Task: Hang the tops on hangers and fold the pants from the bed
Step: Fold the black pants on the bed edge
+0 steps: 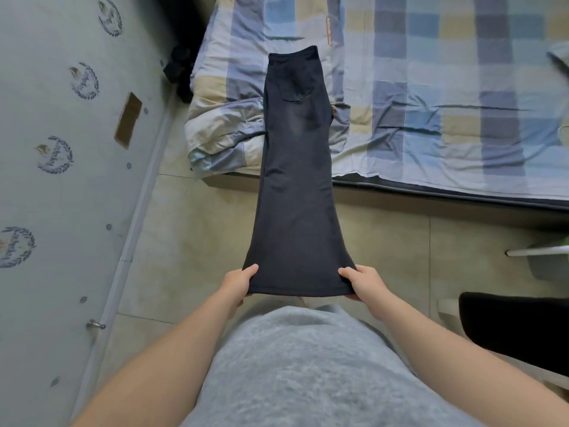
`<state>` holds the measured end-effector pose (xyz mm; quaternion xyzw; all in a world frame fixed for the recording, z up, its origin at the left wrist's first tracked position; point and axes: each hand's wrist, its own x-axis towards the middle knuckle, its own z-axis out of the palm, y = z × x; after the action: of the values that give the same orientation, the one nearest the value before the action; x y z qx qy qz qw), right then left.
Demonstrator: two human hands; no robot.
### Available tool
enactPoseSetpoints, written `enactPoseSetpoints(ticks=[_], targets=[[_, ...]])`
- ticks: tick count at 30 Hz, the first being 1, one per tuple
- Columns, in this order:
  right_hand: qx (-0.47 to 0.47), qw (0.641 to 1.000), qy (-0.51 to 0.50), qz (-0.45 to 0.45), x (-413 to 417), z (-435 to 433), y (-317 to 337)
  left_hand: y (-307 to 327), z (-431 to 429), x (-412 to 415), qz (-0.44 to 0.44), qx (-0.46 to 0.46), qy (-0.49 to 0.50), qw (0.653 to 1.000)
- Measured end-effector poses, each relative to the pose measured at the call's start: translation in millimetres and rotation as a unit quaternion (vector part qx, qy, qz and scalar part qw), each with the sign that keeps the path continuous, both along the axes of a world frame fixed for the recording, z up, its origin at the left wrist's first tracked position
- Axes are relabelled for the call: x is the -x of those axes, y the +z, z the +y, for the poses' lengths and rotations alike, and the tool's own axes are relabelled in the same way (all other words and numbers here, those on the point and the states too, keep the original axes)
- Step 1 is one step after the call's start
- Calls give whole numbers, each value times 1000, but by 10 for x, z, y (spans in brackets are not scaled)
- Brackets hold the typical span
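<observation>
Nearest to the camera is the person's grey top (292, 365), made of a soft, fuzzy knit, and 2 bare forearms reach forward from it. The left hand (238, 283) and the right hand (363, 282) are apart, each one pinching 1 corner of the wide hem of the pants (295, 180), with the thumb on top of the cloth and the other fingers under it.

The pants are dark, almost black, of a smooth matte fabric. They look doubled lengthwise, so only 1 flared leg is seen. The shape is wide at the near hem and narrower toward the far end. The cloth stretches from the hands over the floor to the bed (431, 118), where the waist part lies flat with 1 back pocket (295, 87) facing up.

The bed has a checked cotton cover in blue, grey and pale yellow squares, slightly wrinkled. To the left of the pants a quilt (221, 127) of the same pattern is bunched in soft folds at the bed corner.

The floor (191, 235) is of large beige tiles. On the left stands a pale grey panel (61, 180) printed with round wreath emblems. On the near right is a black chair seat (517, 328).
</observation>
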<state>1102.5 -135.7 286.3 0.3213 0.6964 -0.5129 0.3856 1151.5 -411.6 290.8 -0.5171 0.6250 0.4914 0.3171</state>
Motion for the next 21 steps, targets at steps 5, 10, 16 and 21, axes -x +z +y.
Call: enactPoseSetpoints(ticks=[5,10,16,21], targets=[[8,999,-8,-39,-579,15,-69,-3,19,-510,-32,21,-5,999],[14,999,-15,-28,-545,-7,-2,-3,-1,-527,-28,-4,29,999],[11,998,-57,-14,6,-38,98,40,-18,72,16,-53,109,993],[12,991,-134,0,962,-244,160,20,-176,956,48,-118,174,976]])
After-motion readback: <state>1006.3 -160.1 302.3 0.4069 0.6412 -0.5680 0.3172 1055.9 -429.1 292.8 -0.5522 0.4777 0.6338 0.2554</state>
